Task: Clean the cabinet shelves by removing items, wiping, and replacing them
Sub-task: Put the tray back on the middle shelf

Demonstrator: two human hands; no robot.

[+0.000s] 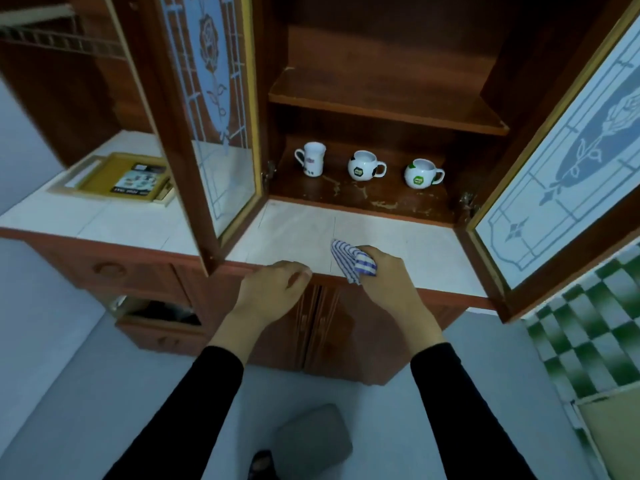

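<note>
A wooden cabinet (pixel 381 109) stands open at centre, its glass doors (pixel 214 98) swung wide over a pale tiled counter (pixel 398 237). Green checked tiles (pixel 588 341) fill the lower right. Three mugs (pixel 365 165) stand on the lower shelf. At the counter's front edge, centre frame, the right hand (pixel 391 271) grips a bunched striped cloth (pixel 351 259). The cloth's long axis runs steeply from upper left to lower right, with a free corner pointing up-left. The left hand (pixel 273 285) sits beside it, fingers curled, holding nothing.

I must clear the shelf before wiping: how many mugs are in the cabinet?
3, all on the lower shelf: tall mug left, football mug middle, green mug right. None shows on the upper shelf, though some may be hidden.
</note>
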